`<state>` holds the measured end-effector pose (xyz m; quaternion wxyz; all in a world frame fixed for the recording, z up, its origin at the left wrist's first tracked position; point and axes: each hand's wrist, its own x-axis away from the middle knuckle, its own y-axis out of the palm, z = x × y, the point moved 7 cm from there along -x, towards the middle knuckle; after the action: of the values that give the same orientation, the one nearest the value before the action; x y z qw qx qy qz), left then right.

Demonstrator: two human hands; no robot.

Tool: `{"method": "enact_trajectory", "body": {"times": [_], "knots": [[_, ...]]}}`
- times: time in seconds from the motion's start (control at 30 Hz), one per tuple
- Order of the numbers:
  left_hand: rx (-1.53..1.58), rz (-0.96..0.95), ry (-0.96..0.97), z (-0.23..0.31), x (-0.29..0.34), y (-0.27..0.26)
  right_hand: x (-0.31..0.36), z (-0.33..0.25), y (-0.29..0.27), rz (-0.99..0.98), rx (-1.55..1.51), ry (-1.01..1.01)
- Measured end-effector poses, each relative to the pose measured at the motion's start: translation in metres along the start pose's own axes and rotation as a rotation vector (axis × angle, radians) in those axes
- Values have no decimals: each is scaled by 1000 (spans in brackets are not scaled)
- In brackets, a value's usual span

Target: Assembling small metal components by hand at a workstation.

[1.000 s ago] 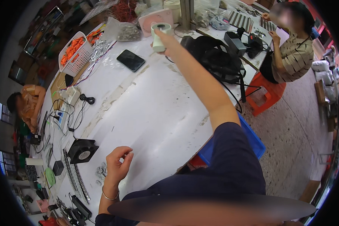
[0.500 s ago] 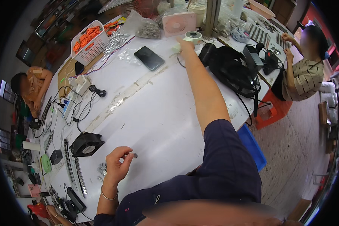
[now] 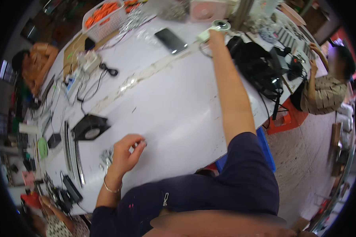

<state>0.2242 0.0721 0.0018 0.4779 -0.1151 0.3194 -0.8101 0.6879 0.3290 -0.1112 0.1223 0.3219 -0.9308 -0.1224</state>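
My left hand (image 3: pixel 129 153) is raised over the near part of the white table (image 3: pixel 174 106). Its thumb and forefinger pinch a small dark-grey piece (image 3: pixel 144 143), too small and blurred to name. Beside that wrist lies a little heap of shiny metal pieces (image 3: pixel 106 157). My right arm stretches far across the table. At its end, my right hand (image 3: pixel 216 36) rests at a pale green object (image 3: pixel 203 36) and a white round item with a dark centre (image 3: pixel 220 25); the fingers are hidden, so their grip does not show.
A black backpack (image 3: pixel 257 67) lies right of my right arm. On the table are a phone (image 3: pixel 171 40), a black fan (image 3: pixel 90 127), cables (image 3: pixel 108 70) and a white basket (image 3: pixel 106 23) of orange parts. Other people sit at left, lower left and right.
The whole view has shifted, with far things higher and further right in the picture. My left hand keeps its pinch; my right hand stays at the pale green object.
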Motion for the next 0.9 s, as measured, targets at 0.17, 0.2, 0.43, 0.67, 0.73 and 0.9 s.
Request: {"method": "enact_trajectory", "body": {"times": [0.17,0.2,0.43,0.67,0.73,0.9], "knots": [[-58,-25,70,-5,18,-13,117,-41,-6,-415,6,-168],[-56,5,75,-8,25,-23,172,-53,-5,-529,69,-81],[-149,254,-101,-58,69,-98,356,0,-36,-1035,885,21],[-306,316,-284,-108,130,-115,462,9,29,-1046,1165,-563],[-478,330,-122,-108,142,-107,475,16,37,-1055,1208,-576],[-542,154,-73,-92,147,-88,477,30,26,-955,1162,-651]]}}
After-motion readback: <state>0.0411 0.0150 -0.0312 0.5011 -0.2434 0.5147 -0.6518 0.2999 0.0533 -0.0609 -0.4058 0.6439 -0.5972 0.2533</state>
